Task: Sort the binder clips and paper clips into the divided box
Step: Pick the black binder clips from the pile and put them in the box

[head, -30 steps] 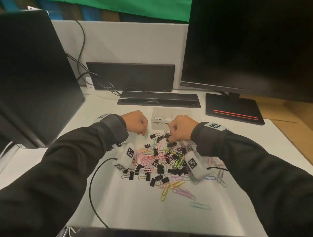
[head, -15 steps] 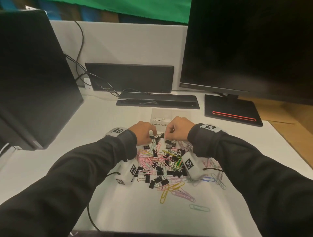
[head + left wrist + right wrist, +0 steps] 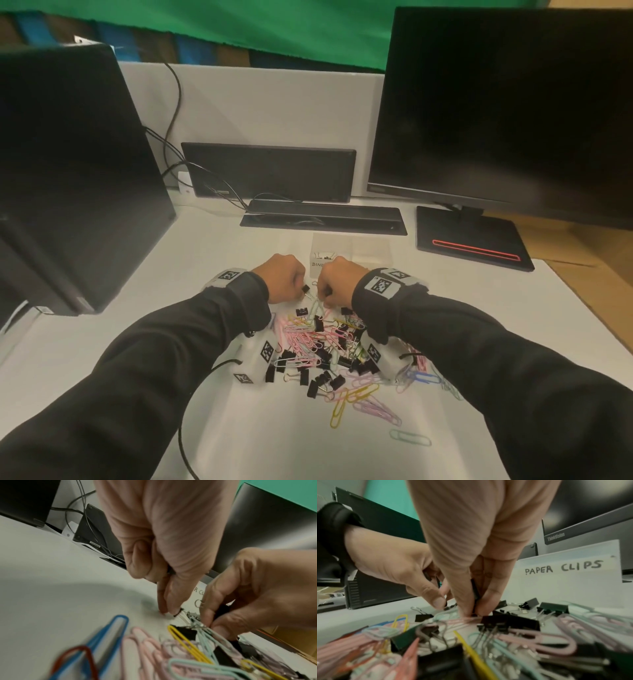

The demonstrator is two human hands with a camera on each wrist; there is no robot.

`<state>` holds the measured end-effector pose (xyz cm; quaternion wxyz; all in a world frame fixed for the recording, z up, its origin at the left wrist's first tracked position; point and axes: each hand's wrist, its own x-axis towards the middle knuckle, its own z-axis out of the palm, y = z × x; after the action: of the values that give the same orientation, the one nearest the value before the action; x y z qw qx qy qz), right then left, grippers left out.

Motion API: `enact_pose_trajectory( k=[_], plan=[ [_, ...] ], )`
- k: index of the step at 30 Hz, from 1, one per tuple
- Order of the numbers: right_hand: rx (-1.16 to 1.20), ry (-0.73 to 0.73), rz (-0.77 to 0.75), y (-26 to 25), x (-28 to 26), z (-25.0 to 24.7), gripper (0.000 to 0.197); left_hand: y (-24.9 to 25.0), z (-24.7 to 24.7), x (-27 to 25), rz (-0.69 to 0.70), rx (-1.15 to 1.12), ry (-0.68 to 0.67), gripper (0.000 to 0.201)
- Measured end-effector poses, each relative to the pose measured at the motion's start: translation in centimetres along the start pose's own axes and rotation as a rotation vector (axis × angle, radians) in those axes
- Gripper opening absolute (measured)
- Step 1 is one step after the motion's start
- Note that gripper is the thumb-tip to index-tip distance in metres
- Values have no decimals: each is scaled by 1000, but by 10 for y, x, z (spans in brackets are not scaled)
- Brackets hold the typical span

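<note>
A mixed pile (image 3: 325, 346) of black binder clips and coloured paper clips lies on the white desk. Behind it stands the clear divided box (image 3: 363, 248), labelled "PAPER CLIPS" (image 3: 563, 568) on the right compartment. Both hands work at the pile's far edge, close together. My left hand (image 3: 298, 291) pinches a small black binder clip (image 3: 306, 291) by thumb and fingertips; the left wrist view shows it (image 3: 177, 613) just above the desk. My right hand (image 3: 323, 297) pinches another black binder clip (image 3: 475, 592) upright between its fingertips, touching the pile.
A dark computer case (image 3: 68, 171) stands at the left and a monitor (image 3: 507, 113) with its base (image 3: 469, 236) at the right. A black bar (image 3: 323, 217) and cables (image 3: 212, 185) lie behind the box. A black cable (image 3: 185, 428) trails on the near desk.
My left hand has come right and down to the pile's far edge and now pinches a binder clip. The two hands have drawn closer together.
</note>
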<state>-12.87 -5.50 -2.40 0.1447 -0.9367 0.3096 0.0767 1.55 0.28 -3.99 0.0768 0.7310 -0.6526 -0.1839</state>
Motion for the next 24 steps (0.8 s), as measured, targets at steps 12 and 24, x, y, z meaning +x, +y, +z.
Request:
enact_pose_trajectory(
  k=[12, 24],
  plan=[
    [447, 191, 78, 36, -34, -21, 17, 2, -1, 1, 106, -3, -126, 22],
    [139, 288, 96, 30, 20, -53, 19, 8, -49, 7, -69, -525, 245, 30]
  ],
)
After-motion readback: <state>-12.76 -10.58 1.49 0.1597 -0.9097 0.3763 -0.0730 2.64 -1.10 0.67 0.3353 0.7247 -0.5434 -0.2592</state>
